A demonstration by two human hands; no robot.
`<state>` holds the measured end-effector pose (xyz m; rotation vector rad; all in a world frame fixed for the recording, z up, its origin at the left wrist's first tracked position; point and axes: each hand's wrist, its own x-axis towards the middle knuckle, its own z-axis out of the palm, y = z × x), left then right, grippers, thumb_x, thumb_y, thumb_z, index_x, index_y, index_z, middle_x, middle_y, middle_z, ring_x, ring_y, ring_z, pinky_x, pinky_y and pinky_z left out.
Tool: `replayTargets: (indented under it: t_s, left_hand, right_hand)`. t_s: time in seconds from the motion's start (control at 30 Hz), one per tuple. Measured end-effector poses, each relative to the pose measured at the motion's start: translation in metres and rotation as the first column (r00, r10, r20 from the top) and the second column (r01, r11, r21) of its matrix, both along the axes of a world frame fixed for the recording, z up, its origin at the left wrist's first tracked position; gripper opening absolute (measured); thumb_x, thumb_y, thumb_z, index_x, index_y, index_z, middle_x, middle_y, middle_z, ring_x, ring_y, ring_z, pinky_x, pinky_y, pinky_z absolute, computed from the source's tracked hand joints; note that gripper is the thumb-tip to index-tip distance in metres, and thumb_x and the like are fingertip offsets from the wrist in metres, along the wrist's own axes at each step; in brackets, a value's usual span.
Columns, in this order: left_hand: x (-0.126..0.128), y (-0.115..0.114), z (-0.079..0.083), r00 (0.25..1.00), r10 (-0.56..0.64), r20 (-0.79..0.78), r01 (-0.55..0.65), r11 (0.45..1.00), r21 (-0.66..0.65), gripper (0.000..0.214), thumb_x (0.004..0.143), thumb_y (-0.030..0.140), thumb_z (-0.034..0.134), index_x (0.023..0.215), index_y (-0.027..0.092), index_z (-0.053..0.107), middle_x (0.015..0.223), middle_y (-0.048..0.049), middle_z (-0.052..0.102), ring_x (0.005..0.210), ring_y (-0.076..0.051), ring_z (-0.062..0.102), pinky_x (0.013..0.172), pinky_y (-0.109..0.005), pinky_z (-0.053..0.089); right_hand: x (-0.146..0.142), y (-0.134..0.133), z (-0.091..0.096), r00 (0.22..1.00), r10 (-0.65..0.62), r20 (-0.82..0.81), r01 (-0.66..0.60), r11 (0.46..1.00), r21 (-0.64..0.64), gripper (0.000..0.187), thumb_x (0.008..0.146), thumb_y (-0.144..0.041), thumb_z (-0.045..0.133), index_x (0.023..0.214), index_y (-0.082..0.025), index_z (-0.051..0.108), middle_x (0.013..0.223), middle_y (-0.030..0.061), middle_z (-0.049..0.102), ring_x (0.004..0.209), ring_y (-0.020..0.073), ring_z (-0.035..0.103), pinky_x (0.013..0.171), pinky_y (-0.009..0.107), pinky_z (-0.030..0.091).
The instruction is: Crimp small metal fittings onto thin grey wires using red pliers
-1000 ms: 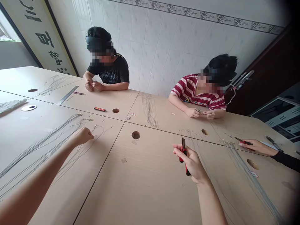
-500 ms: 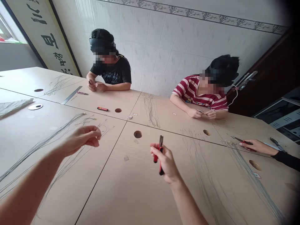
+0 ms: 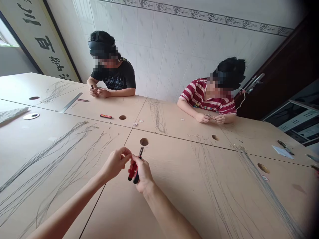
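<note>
My right hand (image 3: 145,172) is wrapped round a pair of pliers (image 3: 136,169) with red and black handles, their dark jaws pointing up and away from me. My left hand (image 3: 116,163) meets it at the fingertips, thumb and forefinger pinched together. Whatever lies in that pinch is too small to make out. Left of my hands, bundles of thin grey wires (image 3: 58,146) run across the table (image 3: 119,212), with small gold-coloured pieces at their far ends. A looser set of thin wires (image 3: 91,152) lies nearest my left hand.
Across the table sit a person in a black shirt (image 3: 117,78) and a person in a striped shirt (image 3: 206,96), both handling small things. Round holes (image 3: 144,142) pierce the tabletop. A ruler (image 3: 71,103), a red-and-black stick (image 3: 106,116) and more wires (image 3: 264,182) lie about.
My hands, apart before, have come together at the fingertips; the right moved left with the pliers, the left moved right. The co-worker's hand with red-handled pliers has left the right side.
</note>
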<state>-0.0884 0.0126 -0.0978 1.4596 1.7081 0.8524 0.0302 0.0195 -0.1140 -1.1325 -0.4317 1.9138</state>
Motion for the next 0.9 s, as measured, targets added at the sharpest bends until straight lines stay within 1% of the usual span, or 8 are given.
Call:
replayTargets:
  t_s: [0.1, 0.23, 0.3, 0.4, 0.6, 0.7, 0.8, 0.9]
  left_hand:
    - [0.004, -0.005, -0.006, 0.999, 0.003, -0.035, -0.004, 1.0, -0.01, 0.018, 0.085, 0.038, 0.051, 0.079, 0.022, 0.053, 0.062, 0.0028, 0.058, 0.049, -0.012, 0.048, 0.046, -0.023, 0.037]
    - [0.007, -0.011, -0.008, 0.999, 0.004, -0.037, -0.004, 1.0, -0.001, 0.016, 0.087, 0.039, 0.05, 0.088, 0.023, 0.046, 0.076, 0.002, 0.064, 0.05, -0.011, 0.049, 0.046, -0.022, 0.04]
    - [0.005, -0.013, -0.01, 0.999, -0.002, -0.039, 0.002, 1.0, -0.001, 0.018, 0.088, 0.041, 0.049, 0.091, 0.023, 0.049, 0.078, 0.0013, 0.064, 0.05, -0.011, 0.049, 0.045, -0.022, 0.038]
    - [-0.006, -0.018, -0.016, 0.998, -0.025, -0.059, 0.024, 1.0, -0.013, 0.025, 0.088, 0.046, 0.051, 0.09, 0.022, 0.059, 0.075, 0.0008, 0.064, 0.049, -0.011, 0.046, 0.044, -0.022, 0.034]
    - [-0.05, -0.033, -0.031, 0.989, 0.002, -0.145, -0.01, 0.998, -0.058, 0.035, 0.082, 0.053, 0.056, 0.075, 0.022, 0.071, 0.064, 0.0007, 0.062, 0.048, -0.011, 0.04, 0.046, -0.024, 0.033]
    - [-0.074, -0.041, -0.038, 0.978, 0.056, -0.201, -0.068, 0.996, -0.052, 0.038, 0.08, 0.056, 0.056, 0.074, 0.023, 0.072, 0.061, 0.0, 0.064, 0.05, -0.014, 0.046, 0.047, -0.024, 0.036]
    - [-0.093, -0.048, -0.044, 0.96, 0.109, -0.258, -0.12, 0.992, -0.026, 0.04, 0.081, 0.058, 0.054, 0.079, 0.025, 0.074, 0.07, -0.0011, 0.07, 0.061, -0.018, 0.057, 0.055, -0.025, 0.043]
    - [-0.104, -0.053, -0.05, 0.947, 0.132, -0.294, -0.141, 0.99, -0.007, 0.039, 0.082, 0.059, 0.053, 0.081, 0.026, 0.075, 0.08, -0.0007, 0.073, 0.069, -0.019, 0.062, 0.064, -0.025, 0.047]
  right_hand:
    - [-0.003, 0.003, -0.007, 0.999, -0.026, -0.034, 0.023, 0.997, -0.07, 0.026, 0.064, -0.029, 0.079, 0.061, -0.018, 0.055, 0.054, -0.0056, 0.049, 0.046, 0.0076, 0.042, 0.048, 0.024, 0.039]
    - [-0.006, 0.005, -0.012, 0.995, -0.045, -0.086, 0.035, 0.994, -0.106, 0.028, 0.062, -0.026, 0.08, 0.059, -0.018, 0.053, 0.051, -0.0069, 0.046, 0.046, 0.0073, 0.041, 0.05, 0.024, 0.041]
    - [-0.006, 0.006, -0.012, 0.993, -0.037, -0.11, 0.026, 0.995, -0.101, 0.029, 0.062, -0.027, 0.081, 0.06, -0.018, 0.053, 0.051, -0.0067, 0.046, 0.047, 0.0074, 0.04, 0.051, 0.024, 0.041]
    - [0.001, 0.011, -0.008, 0.99, -0.032, -0.139, 0.023, 0.998, -0.064, 0.031, 0.064, -0.03, 0.082, 0.063, -0.019, 0.052, 0.052, -0.0076, 0.043, 0.048, 0.0081, 0.04, 0.054, 0.025, 0.043]
    - [0.043, 0.038, 0.004, 0.987, -0.08, -0.139, 0.09, 0.993, 0.074, 0.043, 0.065, -0.039, 0.083, 0.065, -0.022, 0.044, 0.056, -0.009, 0.039, 0.05, 0.0083, 0.039, 0.063, 0.028, 0.047]
    - [0.068, 0.05, 0.012, 0.988, -0.104, -0.117, 0.122, 0.981, 0.154, 0.042, 0.066, -0.041, 0.082, 0.066, -0.022, 0.045, 0.057, -0.0088, 0.038, 0.051, 0.009, 0.038, 0.067, 0.03, 0.048]
    - [0.094, 0.059, 0.026, 0.988, -0.128, -0.088, 0.146, 0.96, 0.238, 0.041, 0.069, -0.042, 0.081, 0.066, -0.023, 0.044, 0.057, -0.0085, 0.037, 0.052, 0.01, 0.038, 0.071, 0.033, 0.048]
    - [0.126, 0.064, 0.048, 0.984, -0.166, -0.071, 0.18, 0.928, 0.326, 0.04, 0.071, -0.038, 0.08, 0.066, -0.023, 0.043, 0.058, -0.0087, 0.036, 0.053, 0.0102, 0.038, 0.075, 0.035, 0.048]
